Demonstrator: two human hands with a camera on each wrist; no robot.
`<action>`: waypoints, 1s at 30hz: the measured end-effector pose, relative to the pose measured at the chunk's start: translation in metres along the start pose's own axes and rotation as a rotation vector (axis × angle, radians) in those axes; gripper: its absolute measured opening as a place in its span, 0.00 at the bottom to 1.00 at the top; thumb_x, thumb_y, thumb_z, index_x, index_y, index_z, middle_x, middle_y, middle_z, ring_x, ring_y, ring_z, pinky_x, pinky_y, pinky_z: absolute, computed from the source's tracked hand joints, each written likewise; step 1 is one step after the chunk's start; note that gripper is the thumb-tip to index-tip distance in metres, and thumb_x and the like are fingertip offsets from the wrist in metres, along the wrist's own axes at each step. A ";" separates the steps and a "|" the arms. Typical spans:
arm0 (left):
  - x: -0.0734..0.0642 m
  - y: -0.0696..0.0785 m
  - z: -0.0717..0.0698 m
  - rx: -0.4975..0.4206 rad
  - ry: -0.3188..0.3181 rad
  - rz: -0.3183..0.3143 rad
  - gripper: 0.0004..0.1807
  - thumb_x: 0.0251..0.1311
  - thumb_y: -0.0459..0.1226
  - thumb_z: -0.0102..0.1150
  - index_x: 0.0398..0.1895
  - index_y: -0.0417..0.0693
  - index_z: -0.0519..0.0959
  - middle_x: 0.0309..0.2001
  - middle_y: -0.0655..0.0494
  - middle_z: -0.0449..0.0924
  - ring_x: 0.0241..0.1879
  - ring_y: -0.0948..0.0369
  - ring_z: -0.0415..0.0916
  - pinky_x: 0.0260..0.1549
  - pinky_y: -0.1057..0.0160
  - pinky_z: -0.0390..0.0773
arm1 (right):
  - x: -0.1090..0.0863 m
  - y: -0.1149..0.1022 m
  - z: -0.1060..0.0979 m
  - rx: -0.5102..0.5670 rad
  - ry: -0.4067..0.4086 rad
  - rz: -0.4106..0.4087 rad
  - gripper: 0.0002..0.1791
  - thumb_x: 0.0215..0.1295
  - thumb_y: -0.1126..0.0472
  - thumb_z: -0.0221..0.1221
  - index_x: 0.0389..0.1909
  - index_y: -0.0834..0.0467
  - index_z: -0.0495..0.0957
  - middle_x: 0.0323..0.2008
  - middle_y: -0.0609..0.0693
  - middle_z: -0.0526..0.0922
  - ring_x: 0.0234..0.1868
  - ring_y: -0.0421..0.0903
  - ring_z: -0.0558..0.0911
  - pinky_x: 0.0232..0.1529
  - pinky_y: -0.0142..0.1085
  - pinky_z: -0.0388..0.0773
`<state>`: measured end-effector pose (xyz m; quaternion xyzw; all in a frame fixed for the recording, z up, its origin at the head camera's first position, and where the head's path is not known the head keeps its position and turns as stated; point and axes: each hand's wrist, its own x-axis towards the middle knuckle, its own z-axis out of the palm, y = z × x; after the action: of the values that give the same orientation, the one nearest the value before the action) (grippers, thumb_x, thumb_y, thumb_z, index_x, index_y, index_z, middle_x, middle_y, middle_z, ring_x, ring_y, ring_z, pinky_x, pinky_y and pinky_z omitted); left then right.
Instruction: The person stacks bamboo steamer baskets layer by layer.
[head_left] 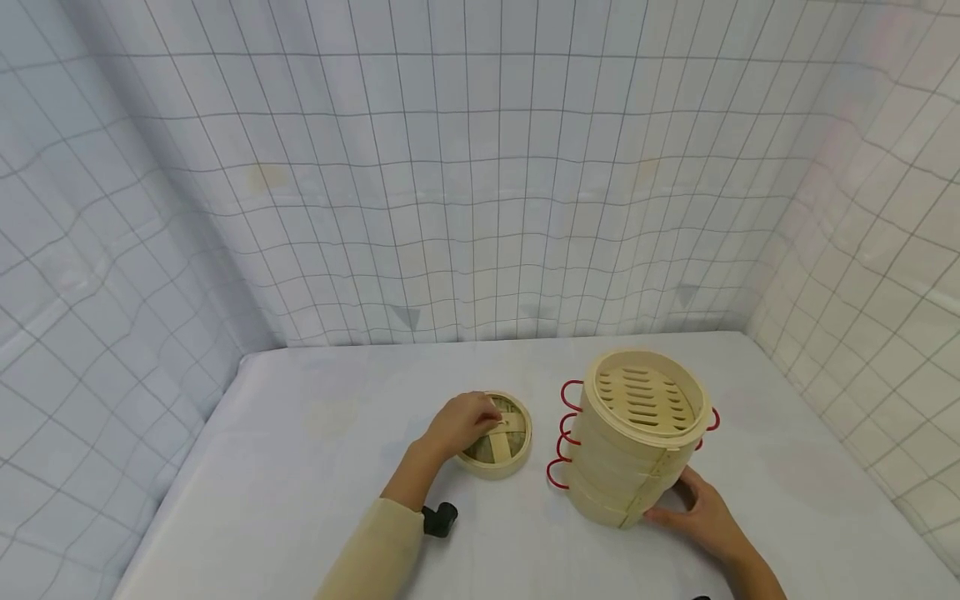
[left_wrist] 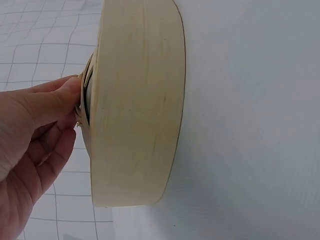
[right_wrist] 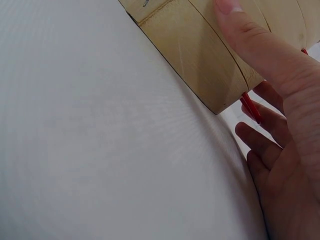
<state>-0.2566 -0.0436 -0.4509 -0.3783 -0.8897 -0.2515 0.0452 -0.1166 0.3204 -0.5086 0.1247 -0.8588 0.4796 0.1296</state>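
In the head view my left hand (head_left: 463, 423) is over a round bamboo steamer lid (head_left: 498, 450) with a woven top and crossed strips. The left wrist view shows the thumb and fingertips of that hand (left_wrist: 45, 117) pinching the strip at the middle of the lid (left_wrist: 135, 105). The lid lies flat, close over the white tabletop. To its right stands a tall stack of bamboo steamer baskets (head_left: 630, 467), its slatted top tier uncovered. My right hand (head_left: 701, 517) is at the stack's lower right side, thumb along the wall, fingers loosely bent near a red handle (right_wrist: 251, 107).
Red loop handles (head_left: 564, 437) stick out from both sides of the stack. A white cloth-covered table (head_left: 315, 483) lies beneath everything. Grid-patterned curtains (head_left: 480, 183) close off the back and sides. A black wrist device (head_left: 440, 519) sits by the left forearm.
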 end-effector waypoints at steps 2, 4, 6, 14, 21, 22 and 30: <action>-0.001 -0.001 0.000 -0.005 0.019 0.030 0.06 0.56 0.32 0.60 0.35 0.40 0.83 0.33 0.54 0.80 0.37 0.58 0.76 0.40 0.61 0.75 | 0.000 0.003 0.000 0.011 -0.005 0.004 0.39 0.39 0.64 0.74 0.57 0.59 0.70 0.53 0.37 0.71 0.55 0.27 0.66 0.52 0.17 0.56; -0.001 -0.008 0.004 -0.024 0.040 0.078 0.07 0.59 0.34 0.58 0.35 0.40 0.83 0.33 0.54 0.79 0.36 0.59 0.76 0.39 0.62 0.75 | 0.000 0.002 0.000 0.020 -0.008 0.005 0.40 0.39 0.64 0.74 0.58 0.59 0.70 0.54 0.37 0.71 0.56 0.28 0.65 0.52 0.17 0.55; -0.003 -0.008 0.004 -0.033 0.054 0.099 0.08 0.60 0.34 0.57 0.35 0.39 0.82 0.32 0.54 0.79 0.36 0.59 0.76 0.38 0.62 0.75 | 0.000 0.002 0.001 0.029 -0.009 0.003 0.40 0.39 0.64 0.74 0.58 0.59 0.69 0.54 0.37 0.71 0.56 0.28 0.65 0.52 0.17 0.55; -0.005 0.002 0.001 -0.003 0.057 0.055 0.06 0.59 0.30 0.55 0.36 0.37 0.81 0.33 0.51 0.77 0.36 0.57 0.75 0.39 0.62 0.75 | 0.000 0.003 0.000 0.029 -0.004 -0.014 0.40 0.38 0.65 0.74 0.58 0.60 0.70 0.54 0.36 0.71 0.56 0.28 0.65 0.53 0.17 0.56; 0.000 0.009 -0.031 -0.083 0.174 0.076 0.06 0.60 0.32 0.55 0.37 0.41 0.81 0.33 0.56 0.77 0.36 0.61 0.74 0.39 0.63 0.74 | 0.000 0.006 0.000 0.061 -0.003 -0.045 0.41 0.37 0.67 0.74 0.58 0.60 0.70 0.55 0.38 0.71 0.57 0.29 0.66 0.53 0.18 0.56; 0.002 0.011 -0.039 -0.107 0.207 0.088 0.06 0.59 0.32 0.56 0.37 0.41 0.81 0.33 0.56 0.77 0.36 0.61 0.74 0.39 0.63 0.74 | -0.001 0.007 0.000 0.055 -0.002 -0.041 0.41 0.37 0.67 0.74 0.58 0.60 0.70 0.55 0.38 0.71 0.56 0.29 0.66 0.53 0.18 0.56; 0.026 0.044 -0.093 -0.184 0.372 0.177 0.05 0.60 0.33 0.56 0.36 0.45 0.81 0.36 0.56 0.78 0.39 0.62 0.73 0.41 0.64 0.73 | 0.001 0.000 0.001 0.019 0.004 -0.055 0.40 0.36 0.69 0.74 0.57 0.62 0.70 0.54 0.36 0.71 0.55 0.27 0.66 0.52 0.18 0.57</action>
<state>-0.2547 -0.0463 -0.3446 -0.4044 -0.8028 -0.3920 0.1955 -0.1173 0.3197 -0.5088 0.1484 -0.8502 0.4844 0.1431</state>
